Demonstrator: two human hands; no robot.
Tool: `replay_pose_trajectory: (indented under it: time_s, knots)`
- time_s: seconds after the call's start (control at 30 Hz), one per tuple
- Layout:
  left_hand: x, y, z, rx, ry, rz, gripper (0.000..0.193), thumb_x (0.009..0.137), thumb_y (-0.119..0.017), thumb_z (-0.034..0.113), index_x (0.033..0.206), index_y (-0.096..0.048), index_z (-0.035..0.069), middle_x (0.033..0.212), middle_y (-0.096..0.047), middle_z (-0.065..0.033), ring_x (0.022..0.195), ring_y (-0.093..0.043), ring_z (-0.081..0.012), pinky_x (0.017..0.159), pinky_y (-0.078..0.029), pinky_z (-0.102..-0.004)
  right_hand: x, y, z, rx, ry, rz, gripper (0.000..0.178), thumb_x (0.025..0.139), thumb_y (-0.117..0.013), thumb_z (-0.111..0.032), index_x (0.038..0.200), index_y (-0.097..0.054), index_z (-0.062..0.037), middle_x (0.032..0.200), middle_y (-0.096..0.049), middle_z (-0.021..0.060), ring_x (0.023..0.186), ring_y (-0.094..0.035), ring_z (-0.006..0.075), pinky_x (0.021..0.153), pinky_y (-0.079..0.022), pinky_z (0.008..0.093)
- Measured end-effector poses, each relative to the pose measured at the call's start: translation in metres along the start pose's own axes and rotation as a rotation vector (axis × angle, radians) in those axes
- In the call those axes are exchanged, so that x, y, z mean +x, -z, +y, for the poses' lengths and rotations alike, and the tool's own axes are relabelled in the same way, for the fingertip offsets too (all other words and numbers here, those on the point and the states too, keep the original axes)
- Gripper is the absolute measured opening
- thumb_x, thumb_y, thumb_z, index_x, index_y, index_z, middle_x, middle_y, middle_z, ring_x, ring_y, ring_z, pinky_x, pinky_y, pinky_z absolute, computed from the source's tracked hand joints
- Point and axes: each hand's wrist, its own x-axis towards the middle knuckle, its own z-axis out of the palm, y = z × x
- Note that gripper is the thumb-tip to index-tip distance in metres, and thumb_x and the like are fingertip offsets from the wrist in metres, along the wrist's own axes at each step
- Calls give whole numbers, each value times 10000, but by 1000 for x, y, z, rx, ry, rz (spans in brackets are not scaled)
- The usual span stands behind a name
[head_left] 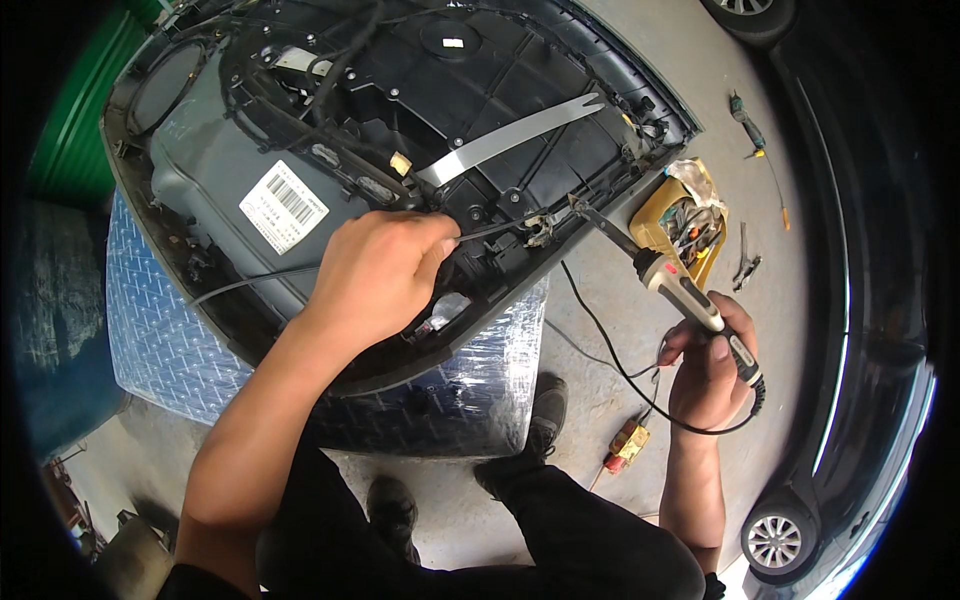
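My left hand (385,262) is closed round a thin dark rod (495,231). One end reaches toward the near right edge of a black plastic car door panel (560,165); the other trails left across the panel. My right hand (708,375) grips the beige handle of a soldering iron (683,290), whose cord loops below the wrist. The iron's flat tip meets the panel's edge close to the rod's end; whether tip and rod touch, I cannot tell. On the panel, right beyond my left hand, lies a silver pry bar (510,138) with a forked end.
The panel rests on a stand covered in blue patterned sheet (160,290) and clear film. On the floor to the right are a yellow container (655,222) of small parts, a green-handled tool (745,125) and a yellow-red block (626,445). A dark car (870,300) stands at far right.
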Motion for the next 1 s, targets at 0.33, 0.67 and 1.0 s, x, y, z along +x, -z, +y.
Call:
replay_pose_trajectory:
  time_s: [0.33,0.67,1.0]
  knots:
    - [5,-3,-6,-53,92,-55,126,915,-594,143,948,-641,30,680,-611,-147,622,-614,-332,576,-453,-386,16,-7,3,2,-25,-4,488,900,-577,-338,1153,-544,79,660,-600,143,532,-565,186,521,-460,280]
    - [3,-6,-8,-62,40,-48,114,910,-600,131,937,-634,26,719,-621,-160,682,-626,-349,596,-452,-404,17,-5,6,-34,-37,7,519,899,-562,-341,1190,-541,89,644,-594,142,526,-550,175,525,-448,267]
    - [3,-5,-6,5,71,-100,121,910,-594,148,918,-638,36,676,-607,-170,661,-609,-366,600,-443,-431,19,-6,3,-57,-47,-4,550,902,-565,-382,1192,-546,85,615,-587,132,513,-538,166,518,-438,262]
